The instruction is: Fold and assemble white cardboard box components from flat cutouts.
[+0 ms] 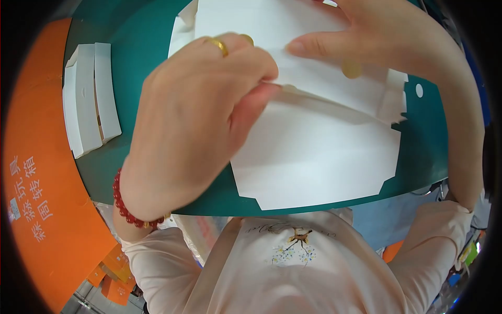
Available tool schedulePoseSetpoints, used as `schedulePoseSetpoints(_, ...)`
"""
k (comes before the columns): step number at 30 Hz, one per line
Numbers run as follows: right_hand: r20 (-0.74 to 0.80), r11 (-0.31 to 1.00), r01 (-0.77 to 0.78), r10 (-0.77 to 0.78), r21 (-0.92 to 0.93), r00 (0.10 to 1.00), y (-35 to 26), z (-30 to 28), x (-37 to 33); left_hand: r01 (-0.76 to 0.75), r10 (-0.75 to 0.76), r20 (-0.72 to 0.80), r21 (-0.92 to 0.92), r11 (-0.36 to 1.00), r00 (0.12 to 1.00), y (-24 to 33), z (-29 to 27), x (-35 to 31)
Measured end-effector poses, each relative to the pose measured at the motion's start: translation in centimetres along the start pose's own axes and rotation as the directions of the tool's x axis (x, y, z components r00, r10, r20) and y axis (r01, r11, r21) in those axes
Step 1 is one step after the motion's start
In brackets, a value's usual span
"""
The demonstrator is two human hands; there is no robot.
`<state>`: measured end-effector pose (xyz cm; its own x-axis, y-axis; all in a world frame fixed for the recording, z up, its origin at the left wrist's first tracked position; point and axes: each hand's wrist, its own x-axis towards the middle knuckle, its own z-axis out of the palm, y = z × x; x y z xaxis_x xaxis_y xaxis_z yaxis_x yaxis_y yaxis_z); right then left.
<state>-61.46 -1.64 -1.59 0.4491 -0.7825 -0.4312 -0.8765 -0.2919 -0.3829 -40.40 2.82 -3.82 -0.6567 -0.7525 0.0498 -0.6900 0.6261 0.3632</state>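
A partly folded white cardboard box (319, 157) lies before me on the green table, its broad near panel spread flat toward me. My left hand (188, 104), with a gold ring and a red bead bracelet, is closed. Its thumb and forefinger pinch the box along a raised crease. My right hand (361, 42) rests over the far panel, thumb stretched out and apart; its other fingertips are cut off at the top edge. A round yellowish translucent dot (352, 68) shows on the far panel beneath the right hand. Small folded side flaps (393, 99) stand at the right end.
A folded white carton (86, 99) sits at the left on the green table (423, 141). Beyond the table's left edge stands a large orange box (42, 146) with white lettering. A small white oval (419, 90) lies right of the cardboard.
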Motion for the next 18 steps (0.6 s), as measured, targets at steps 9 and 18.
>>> schedulePoseSetpoints(9,-0.414,0.97,0.144,-0.052,0.195,0.909,-0.6,5.1,2.0,-0.189,0.219,-0.229,0.147,0.971,0.948,-8.5,-2.1,-0.9)
schedulePoseSetpoints(18,-0.417,0.917,-0.091,-0.087,-0.389,0.905,-1.2,5.0,-0.8,-0.218,0.231,-0.036,0.215,0.952,0.972,-9.1,-1.6,2.1)
